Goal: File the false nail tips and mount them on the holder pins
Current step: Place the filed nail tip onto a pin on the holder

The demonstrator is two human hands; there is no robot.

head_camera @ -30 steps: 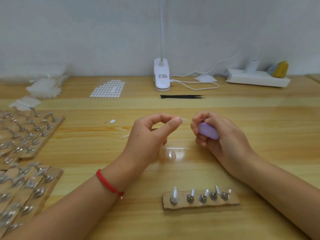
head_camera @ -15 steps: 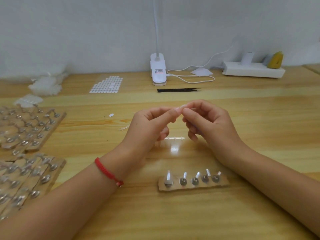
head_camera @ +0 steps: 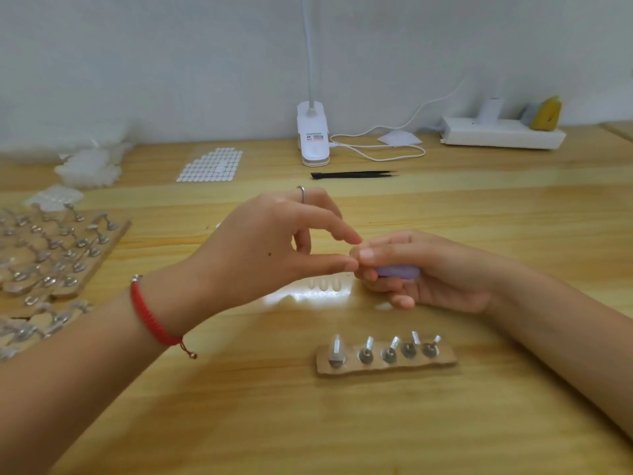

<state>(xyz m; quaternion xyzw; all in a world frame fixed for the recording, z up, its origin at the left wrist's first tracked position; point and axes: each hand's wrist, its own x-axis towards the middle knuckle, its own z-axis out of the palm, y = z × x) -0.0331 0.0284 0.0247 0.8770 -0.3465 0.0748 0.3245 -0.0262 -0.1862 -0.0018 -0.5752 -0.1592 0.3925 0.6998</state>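
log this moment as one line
left hand: fingertips at right hand | right hand: grips purple file | holder strip: five pins

Bright, even light. White glare patch at tabletop [head_camera: 513, 234] centre; soft shadows under left hand [head_camera: 267, 248] and right hand [head_camera: 428, 272]. Left edge blurred.

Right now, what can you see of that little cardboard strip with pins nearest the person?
The cardboard strip is brown and rough-cut. It lies flat on the wooden table, nearest the person, below the right hand holding a purple file. Five metal pins stand in a row in it, round grey bases down, shiny shafts tilted up and away. Nothing else touches it.
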